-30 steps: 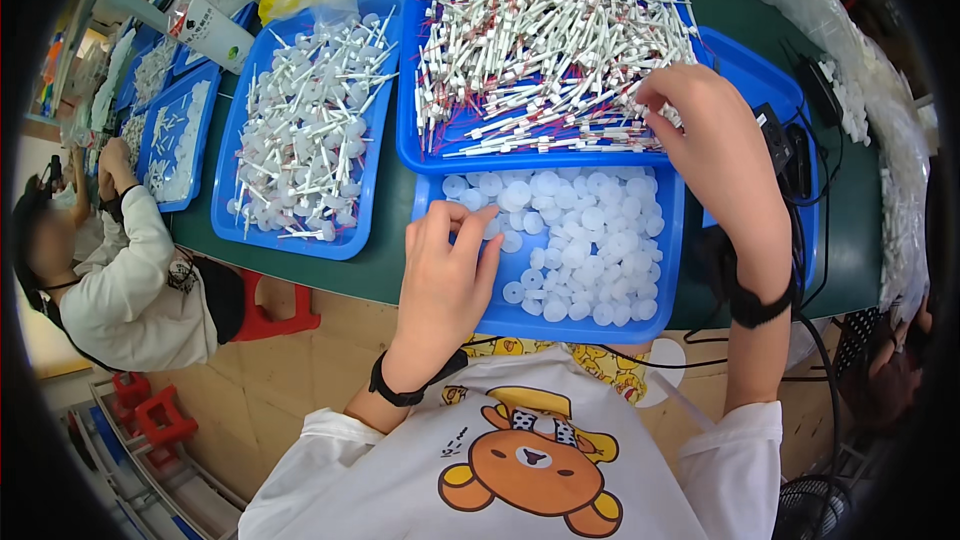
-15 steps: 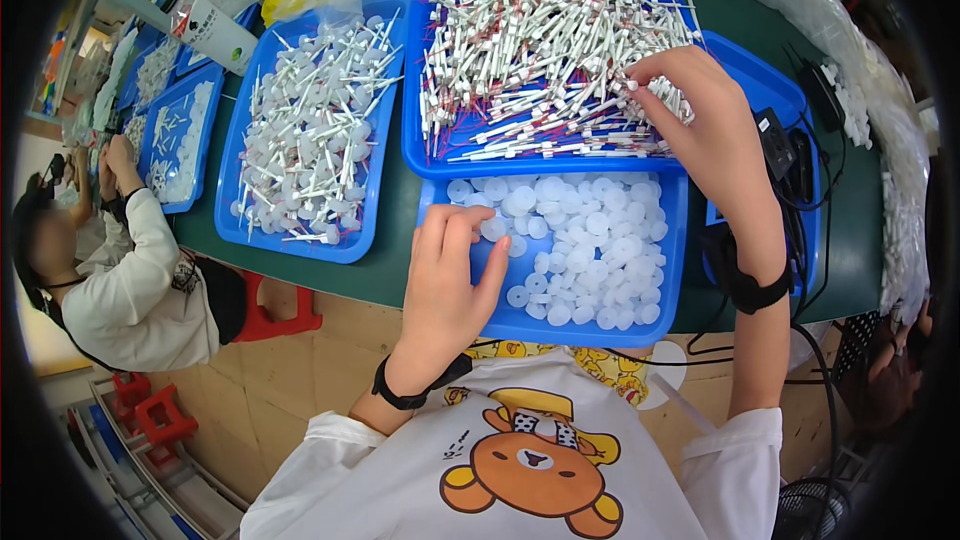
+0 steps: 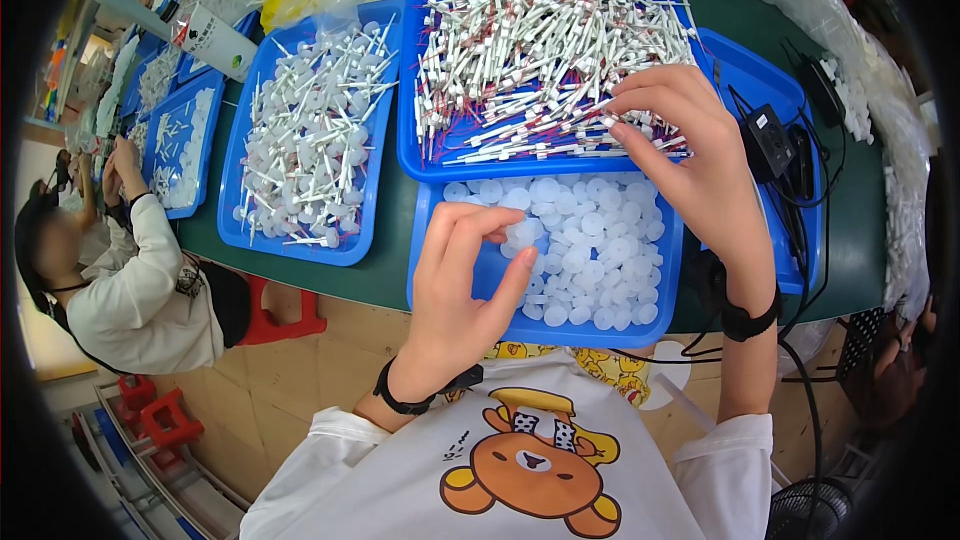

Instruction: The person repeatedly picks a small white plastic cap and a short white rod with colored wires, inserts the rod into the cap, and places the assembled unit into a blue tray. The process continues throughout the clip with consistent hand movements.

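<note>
My right hand (image 3: 690,140) is over the front right of the upper blue tray (image 3: 408,140). Its thumb and fingertips pinch the white end of a thin wired stick (image 3: 608,121); most of that piece blends into the pile of white sticks with red wires (image 3: 540,60). Over the left side of the lower blue tray (image 3: 412,275), my left hand (image 3: 455,275) has its thumb and index finger around a translucent white disc (image 3: 527,231). Many loose discs (image 3: 600,250) lie beneath and to the right of it.
Left of these, another blue tray (image 3: 232,210) holds discs fitted with sticks. A white cup (image 3: 215,42) stands behind it. Black cables and an adapter (image 3: 768,140) lie right, by a further blue tray (image 3: 735,58). A co-worker (image 3: 130,280) sits at far left.
My right hand has come left and slightly down, with the pinched stick end. My left hand has moved right over the discs, so the two hands are closer together.
</note>
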Demonstrator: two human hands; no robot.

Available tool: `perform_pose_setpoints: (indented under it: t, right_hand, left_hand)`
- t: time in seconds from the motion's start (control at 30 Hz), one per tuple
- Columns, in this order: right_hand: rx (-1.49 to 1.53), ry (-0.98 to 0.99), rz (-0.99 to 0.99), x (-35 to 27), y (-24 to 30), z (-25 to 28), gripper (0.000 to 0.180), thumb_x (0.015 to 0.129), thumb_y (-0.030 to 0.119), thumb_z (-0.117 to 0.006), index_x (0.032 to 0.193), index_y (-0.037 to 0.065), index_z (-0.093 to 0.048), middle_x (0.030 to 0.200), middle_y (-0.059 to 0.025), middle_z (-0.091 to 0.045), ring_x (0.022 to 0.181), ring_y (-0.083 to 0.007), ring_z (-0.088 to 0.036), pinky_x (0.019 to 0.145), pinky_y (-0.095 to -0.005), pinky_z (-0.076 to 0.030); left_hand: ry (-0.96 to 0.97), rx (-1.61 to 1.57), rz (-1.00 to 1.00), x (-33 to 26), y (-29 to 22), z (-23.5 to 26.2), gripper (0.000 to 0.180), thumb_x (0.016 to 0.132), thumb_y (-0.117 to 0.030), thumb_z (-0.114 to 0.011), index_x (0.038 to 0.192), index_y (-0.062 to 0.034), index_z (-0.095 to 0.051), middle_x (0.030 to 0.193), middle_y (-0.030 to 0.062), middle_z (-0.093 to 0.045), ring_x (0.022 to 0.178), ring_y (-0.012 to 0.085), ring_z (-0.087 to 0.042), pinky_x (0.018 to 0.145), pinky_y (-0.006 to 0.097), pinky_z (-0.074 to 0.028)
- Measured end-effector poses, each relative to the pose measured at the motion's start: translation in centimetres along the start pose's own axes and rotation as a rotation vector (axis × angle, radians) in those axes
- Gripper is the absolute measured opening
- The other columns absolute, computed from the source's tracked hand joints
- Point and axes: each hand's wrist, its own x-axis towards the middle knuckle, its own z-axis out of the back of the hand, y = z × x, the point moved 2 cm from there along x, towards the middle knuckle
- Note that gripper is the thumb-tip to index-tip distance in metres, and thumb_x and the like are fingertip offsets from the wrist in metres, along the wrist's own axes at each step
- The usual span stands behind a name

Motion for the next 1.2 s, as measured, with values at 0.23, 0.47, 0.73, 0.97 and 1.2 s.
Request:
perform_pose_setpoints:
  t: [0.23,0.47,0.73,0.97,1.2]
  right_hand:
    - [0.28,0.057,-0.163,-2.1,4.1,1.0,0.024,0.082,-0.007,-0.068,0.105,-0.001,-0.071,0.091,-0.0107,-0.069,0.079,-0.0231,-0.064,0.07,-0.0307,-0.049]
    - [0.126,0.104,-0.056,-5.5,7.1,1.5,0.037,0.074,-0.005,-0.072,0.11,0.0,-0.072,0.077,-0.0055,-0.052,0.066,-0.0205,-0.05,0.059,-0.0339,-0.039]
    - [0.035,0.086,-0.082,-6.5,7.4,1.9,0.042,0.069,-0.007,-0.075,0.11,0.002,-0.073,0.077,-0.0042,-0.053,0.067,-0.0197,-0.05,0.058,-0.0323,-0.037]
    - [-0.067,0.13,0.032,-6.8,7.7,2.4,0.041,0.067,-0.001,-0.073,0.108,0.001,-0.074,0.079,-0.0043,-0.058,0.07,-0.0206,-0.056,0.058,-0.0318,-0.039]
    - [0.068,0.097,0.062,-7.8,7.4,1.5,0.041,0.07,0.003,-0.07,0.11,-0.005,-0.069,0.089,-0.0096,-0.065,0.077,-0.0231,-0.063,0.067,-0.034,-0.05]
  left_hand:
    - [0.08,-0.73,0.223,-0.9,0.2,-0.3,0.037,0.088,0.004,-0.069,0.124,0.0007,-0.058,0.113,0.0094,-0.057,0.096,0.018,-0.061,0.09,0.032,-0.05]
    - [0.2,-1.063,0.26,-1.4,0.5,-0.3,0.033,0.098,-0.001,-0.058,0.13,0.004,-0.051,0.121,0.0109,-0.057,0.111,0.0192,-0.061,0.098,0.035,-0.049]
    - [0.247,-1.135,0.266,-1.5,0.4,-0.5,0.034,0.099,-0.003,-0.059,0.131,0.0038,-0.05,0.121,0.0111,-0.057,0.113,0.0195,-0.06,0.1,0.036,-0.047]
    - [0.265,-0.937,0.267,-1.5,0.2,-1.1,0.035,0.09,0.004,-0.067,0.124,0.0027,-0.06,0.119,0.0096,-0.057,0.11,0.0183,-0.056,0.097,0.033,-0.045]
    - [0.285,-0.99,0.249,-1.6,-0.7,-1.8,0.038,0.085,0.01,-0.07,0.122,0.0036,-0.063,0.119,0.0106,-0.058,0.11,0.019,-0.057,0.095,0.034,-0.048]
